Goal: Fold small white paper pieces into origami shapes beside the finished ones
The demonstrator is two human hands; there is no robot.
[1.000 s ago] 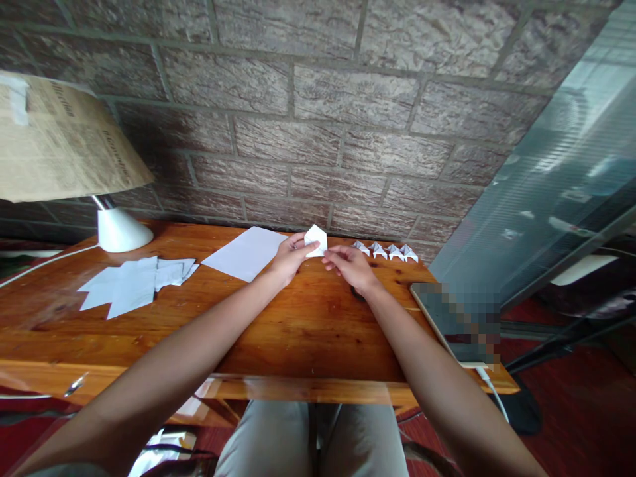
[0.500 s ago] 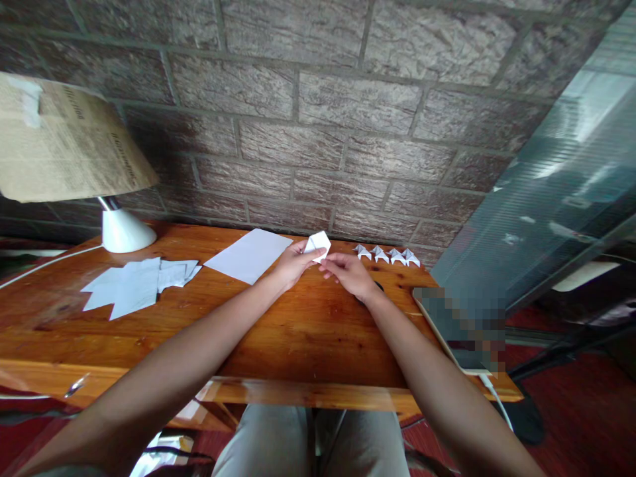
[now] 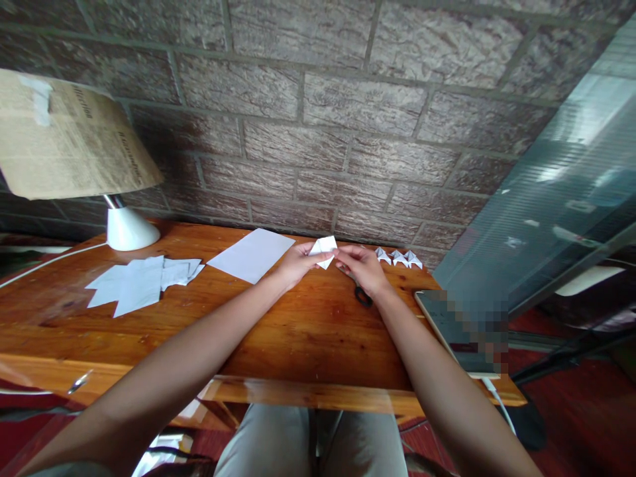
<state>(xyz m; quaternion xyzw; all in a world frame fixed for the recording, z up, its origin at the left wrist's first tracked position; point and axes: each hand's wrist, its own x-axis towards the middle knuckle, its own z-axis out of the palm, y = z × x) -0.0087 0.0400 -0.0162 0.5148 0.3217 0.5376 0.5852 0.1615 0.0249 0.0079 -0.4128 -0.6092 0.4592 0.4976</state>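
A small folded piece of white paper [image 3: 324, 250] is held just above the far middle of the wooden desk [image 3: 298, 331]. My left hand [image 3: 298, 263] pinches its left side. Its right side is pinched by my right hand [image 3: 362, 266]. Both hands are closed on the paper. Behind my right hand, a short row of small folded white paper shapes [image 3: 400, 258] stands by the brick wall. A black loop, perhaps a scissors handle [image 3: 362, 297], pokes out under my right wrist.
A flat white sheet [image 3: 251, 254] lies left of my hands. Several cut white paper pieces [image 3: 139, 281] lie further left. A lamp with a white base [image 3: 130, 228] and paper shade [image 3: 64, 142] stands at far left. A tablet-like device [image 3: 460, 331] lies at the desk's right edge.
Both hands have shifted slightly right with the folded paper. The paper has been turned and pressed lower and flatter between the fingertips. My right hand now covers part of the row of small shapes.
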